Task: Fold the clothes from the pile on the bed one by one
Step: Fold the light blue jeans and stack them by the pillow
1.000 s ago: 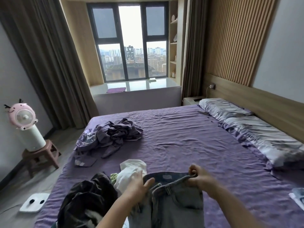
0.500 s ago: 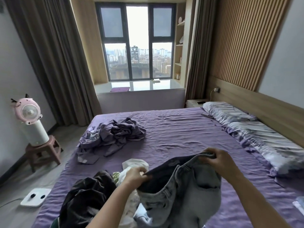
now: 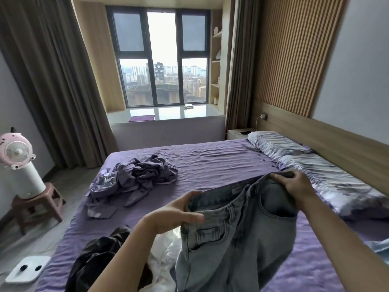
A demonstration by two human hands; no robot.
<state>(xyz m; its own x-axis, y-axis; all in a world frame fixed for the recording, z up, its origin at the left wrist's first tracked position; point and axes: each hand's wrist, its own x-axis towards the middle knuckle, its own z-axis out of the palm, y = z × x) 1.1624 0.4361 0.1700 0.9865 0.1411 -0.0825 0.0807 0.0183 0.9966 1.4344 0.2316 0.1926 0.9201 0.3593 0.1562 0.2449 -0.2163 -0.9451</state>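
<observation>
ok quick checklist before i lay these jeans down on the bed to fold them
1. Left hand grips the waistband of the grey jeans: ok.
2. Right hand grips the other end of the waistband: ok.
3. Waistband pulled flat: not ok, it gapes open.
4. Bare purple sheet ahead to lay them on: ok.
5. Legs hang straight: cannot tell, they run out of view.
6. Clear of the black garment and white garment: not ok, the jeans overlap the white one.

Both bare forearms reach forward, raised. Left hand [image 3: 176,213] sits lower and nearer, thumb on top and fingers curled, pinching the jeans [image 3: 237,234] waistband. Right hand [image 3: 294,184] is higher and further out, knuckles up, fingers curled over the waistband's other end.
</observation>
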